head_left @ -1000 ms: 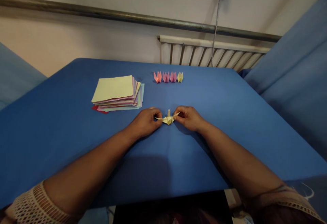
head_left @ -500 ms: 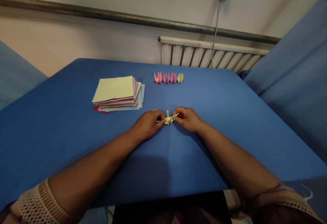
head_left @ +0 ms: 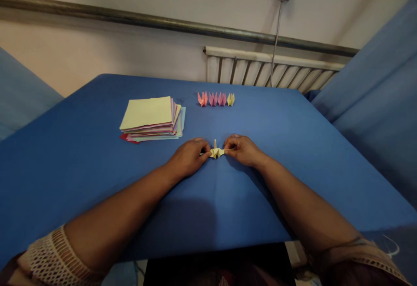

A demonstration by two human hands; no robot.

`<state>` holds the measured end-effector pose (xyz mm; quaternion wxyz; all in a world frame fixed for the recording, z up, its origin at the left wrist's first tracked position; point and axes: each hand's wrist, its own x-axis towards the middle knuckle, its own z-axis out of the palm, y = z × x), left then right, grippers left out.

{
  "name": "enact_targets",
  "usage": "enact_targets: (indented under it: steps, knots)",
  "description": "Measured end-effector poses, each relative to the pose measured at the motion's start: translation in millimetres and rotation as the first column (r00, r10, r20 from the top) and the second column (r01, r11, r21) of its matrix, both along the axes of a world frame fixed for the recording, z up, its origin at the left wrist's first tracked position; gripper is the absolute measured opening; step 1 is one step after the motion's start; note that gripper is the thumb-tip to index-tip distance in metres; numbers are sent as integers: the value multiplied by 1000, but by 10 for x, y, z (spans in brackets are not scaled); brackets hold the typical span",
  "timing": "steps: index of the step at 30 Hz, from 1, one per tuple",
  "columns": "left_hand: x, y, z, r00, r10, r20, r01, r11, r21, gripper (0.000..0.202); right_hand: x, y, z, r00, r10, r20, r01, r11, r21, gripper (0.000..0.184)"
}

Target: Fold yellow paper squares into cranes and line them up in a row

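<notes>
The wing on the right of the yellow paper bird (head_left: 216, 153), tilted upward half a second ago, now lies nearly level, and the right hand (head_left: 245, 150) has shifted slightly outward, its fingers pinching that wing. The left hand (head_left: 189, 157) keeps its fingers closed on the opposite wing, close to the body. The folding thus appears to be at the wing-spreading stage. The bird sits between both hands, low over the bench (head_left: 293, 155); whether it touches is unclear. The paper stack (head_left: 148, 112) and four folded pieces (head_left: 213, 99) remain beyond.
</notes>
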<state>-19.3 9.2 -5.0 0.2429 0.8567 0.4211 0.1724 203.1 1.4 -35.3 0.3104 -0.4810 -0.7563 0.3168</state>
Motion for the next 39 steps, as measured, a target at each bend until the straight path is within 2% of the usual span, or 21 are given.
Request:
enact_targets:
  steps: [15,19,23,28,32,37,39]
  knots:
    - [-7,8,-4,999,3,-40,-2,1000,8,11,-26,-12,-5,998,5,70,-9,998,62,14]
    - [-7,10,-17,995,57,80,-61,997,52,13,-114,-23,-28,993,-82,-80,84,996,22,8]
    - [-4,18,-33,975,102,197,-119,990,74,15,-224,-30,-101,961,-127,-247,116,991,-60,2]
    - [0,37,-90,953,116,279,-104,993,-55,21,-272,-1,-165,905,-219,-365,187,975,-123,5]
    - [-4,56,-126,954,114,278,-98,993,-73,22,-264,16,-175,871,-251,-422,205,967,-152,10]
    - [-3,61,-106,941,114,318,-102,993,-55,16,-238,6,-175,911,-241,-334,192,966,-175,18]
    - [-5,61,-93,940,125,317,-121,992,-31,15,-223,9,-174,934,-223,-280,192,972,-135,13]
